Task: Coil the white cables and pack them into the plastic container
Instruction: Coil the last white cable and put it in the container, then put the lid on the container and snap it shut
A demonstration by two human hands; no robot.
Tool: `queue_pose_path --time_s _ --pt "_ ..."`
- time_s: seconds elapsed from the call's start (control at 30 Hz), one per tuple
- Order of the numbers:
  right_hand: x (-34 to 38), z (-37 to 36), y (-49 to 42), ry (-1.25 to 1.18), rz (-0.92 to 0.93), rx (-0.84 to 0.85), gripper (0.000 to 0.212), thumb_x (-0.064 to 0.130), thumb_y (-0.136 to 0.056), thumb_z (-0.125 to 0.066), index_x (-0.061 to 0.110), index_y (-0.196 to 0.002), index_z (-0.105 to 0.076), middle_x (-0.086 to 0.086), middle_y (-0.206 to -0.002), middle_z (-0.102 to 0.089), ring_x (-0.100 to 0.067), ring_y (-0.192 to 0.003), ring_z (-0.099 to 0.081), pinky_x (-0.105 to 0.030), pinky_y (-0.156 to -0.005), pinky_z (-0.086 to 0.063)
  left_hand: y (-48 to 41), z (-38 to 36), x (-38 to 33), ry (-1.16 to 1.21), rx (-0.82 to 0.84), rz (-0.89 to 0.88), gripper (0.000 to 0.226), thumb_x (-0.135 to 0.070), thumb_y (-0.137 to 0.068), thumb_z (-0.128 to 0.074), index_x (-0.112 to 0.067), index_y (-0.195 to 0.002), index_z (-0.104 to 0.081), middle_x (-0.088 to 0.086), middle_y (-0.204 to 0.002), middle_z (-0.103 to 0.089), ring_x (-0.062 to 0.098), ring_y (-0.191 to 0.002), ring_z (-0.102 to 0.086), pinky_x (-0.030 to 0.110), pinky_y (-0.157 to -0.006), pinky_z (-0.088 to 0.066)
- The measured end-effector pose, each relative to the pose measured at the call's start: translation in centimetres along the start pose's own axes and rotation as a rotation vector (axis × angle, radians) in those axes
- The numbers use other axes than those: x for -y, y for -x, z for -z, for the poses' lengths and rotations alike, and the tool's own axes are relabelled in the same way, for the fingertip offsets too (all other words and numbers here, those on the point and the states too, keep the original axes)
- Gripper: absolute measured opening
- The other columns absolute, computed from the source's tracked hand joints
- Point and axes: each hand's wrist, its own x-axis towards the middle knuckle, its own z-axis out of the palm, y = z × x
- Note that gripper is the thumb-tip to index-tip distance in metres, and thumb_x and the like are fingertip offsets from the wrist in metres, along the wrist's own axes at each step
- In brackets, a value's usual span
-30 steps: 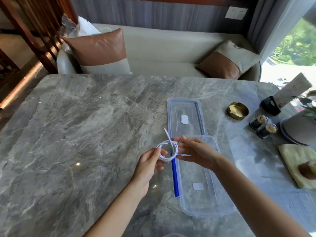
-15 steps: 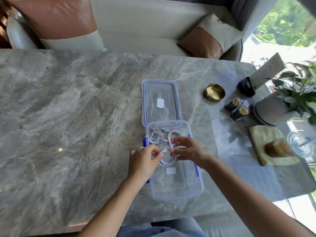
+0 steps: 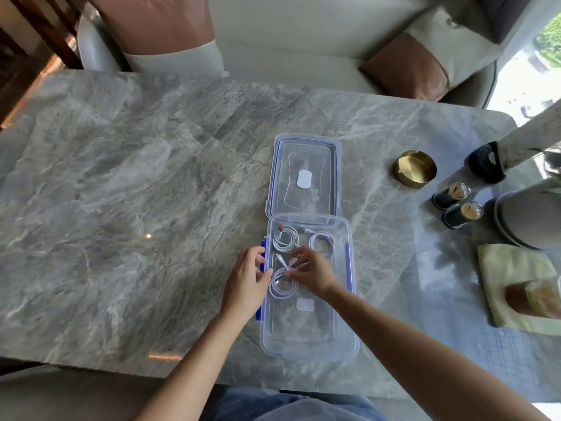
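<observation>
A clear plastic container (image 3: 309, 344) with blue side clips lies on the marble table (image 3: 121, 208), its lid (image 3: 306, 153) flat beyond it. Two coiled white cables (image 3: 285, 240) (image 3: 321, 243) lie at the container's far end. A third coiled white cable (image 3: 280, 287) sits lower in the container, in its middle part. My right hand (image 3: 309, 273) pinches this coil's loose ends just above it. My left hand (image 3: 249, 281) is at the container's left rim, its thumb and fingertips touching the same coil.
A brass ashtray (image 3: 414, 171), two small dark jars (image 3: 455, 205), a black card holder (image 3: 485, 162), a grey pot (image 3: 528, 220) and a yellow cloth (image 3: 516, 287) crowd the table's right side. A sofa with cushions (image 3: 303, 41) stands behind the table.
The coil went from held above the table into the container, both hands lowering with it. The camera tilted down and the view shifted.
</observation>
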Motion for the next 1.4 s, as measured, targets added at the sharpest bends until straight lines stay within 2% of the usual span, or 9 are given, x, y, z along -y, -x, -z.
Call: queue_pose_path --time_s 0.17,0.37,0.63,0.83,1.0,1.13,1.23,1.33,1.4 --pt "-0.7 -0.7 0.0 0.008 0.062 -0.053 0.045 0.011 -0.07 -0.078 0.019 -0.106 -0.053 0.001 -0.082 -0.061 -0.002 -0.062 -0.055 -0.012 -0.057 -0.047 -1.2 -0.2 0.6 0.084 0.034 0.093 0.034 -0.01 -0.081 -0.065 -0.014 -0.113 -0.056 -0.008 -0.081 -0.054 0.011 -0.061 -0.054 0.031 -0.068 -0.049" --pt "-0.6 -0.5 0.0 0.175 0.08 -0.068 0.04 0.029 -0.072 -0.075 0.027 -0.104 -0.051 0.005 -0.085 -0.065 -0.012 -0.071 -0.06 -0.035 -0.071 -0.053 -1.8 -0.1 1.1 0.1 0.087 0.115 0.029 -0.012 -0.081 -0.066 -0.02 -0.106 -0.055 -0.012 -0.076 -0.054 0.008 -0.057 -0.053 0.026 -0.063 -0.047" --pt "0.9 1.6 1.1 0.326 0.168 -0.066 0.038 0.036 -0.082 -0.066 0.02 -0.114 -0.052 -0.001 -0.11 -0.058 -0.016 -0.089 -0.06 -0.035 -0.079 -0.052 -3.5 1.4 1.5 0.142 0.14 0.146 0.015 -0.016 -0.082 -0.066 -0.03 -0.08 -0.058 0.0 -0.077 -0.065 0.021 -0.067 -0.062 0.033 -0.07 -0.051" --pt "4.9 7.4 1.0 0.193 0.336 -0.18 0.008 0.026 -0.086 -0.065 0.02 -0.09 -0.063 0.007 -0.083 -0.064 -0.007 -0.075 -0.063 -0.022 -0.071 -0.051 -7.7 4.3 0.1 0.176 0.171 0.141 0.018 -0.016 -0.085 -0.063 -0.033 -0.078 -0.061 -0.002 -0.08 -0.067 0.02 -0.07 -0.066 0.03 -0.071 -0.049" --pt "7.1 12.9 -3.7 -0.409 0.064 -0.256 0.01 0.015 -0.093 -0.055 0.011 -0.093 -0.064 -0.004 -0.08 -0.063 -0.004 -0.06 -0.064 -0.019 -0.053 -0.054 -14.2 4.4 -3.3 0.176 0.249 0.109 0.014 -0.021 -0.091 -0.055 -0.019 -0.103 -0.062 -0.003 -0.089 -0.066 0.013 -0.071 -0.064 0.026 -0.064 -0.047" --pt "5.6 14.7 -7.7 -0.639 -0.215 -0.269 0.018 0.013 -0.095 -0.05 0.007 -0.11 -0.058 -0.007 -0.101 -0.058 -0.015 -0.07 -0.066 -0.022 -0.05 -0.056 -18.5 2.4 -4.7 0.337 0.208 0.343 0.036 -0.014 -0.093 -0.05 -0.001 -0.127 -0.047 0.011 -0.11 -0.058 0.013 -0.064 -0.058 0.018 -0.049 -0.048" --pt "4.4 14.5 -9.8 -0.759 -0.363 -0.266 0.018 0.009 -0.096 -0.045 0.005 -0.112 -0.052 -0.009 -0.094 -0.056 -0.023 -0.072 -0.065 -0.027 -0.052 -0.058 -20.3 1.2 -5.2 0.488 0.191 0.542 0.039 -0.012 -0.094 -0.048 0.001 -0.13 -0.04 0.01 -0.098 -0.054 0.015 -0.063 -0.056 0.016 -0.041 -0.047" --pt "3.8 14.2 -11.1 -0.806 -0.444 -0.262 0.008 0.007 -0.095 -0.045 0.004 -0.094 -0.052 -0.008 -0.08 -0.055 -0.017 -0.056 -0.065 -0.023 -0.048 -0.055 -21.4 0.2 -5.5 0.58 0.215 0.617 0.037 -0.009 -0.094 -0.048 0.002 -0.128 -0.038 0.006 -0.083 -0.045 0.02 -0.065 -0.056 0.02 -0.04 -0.05" --pt "3.8 14.1 -11.5 -0.77 -0.457 -0.245 0.012 0.007 -0.095 -0.046 0.005 -0.099 -0.056 -0.006 -0.076 -0.054 -0.016 -0.057 -0.062 -0.02 -0.046 -0.053 -21.8 -0.4 -5.4 0.596 0.191 0.634 0.035 -0.007 -0.094 -0.047 0.004 -0.127 -0.041 0.006 -0.076 -0.042 0.02 -0.064 -0.056 0.021 -0.041 -0.051"
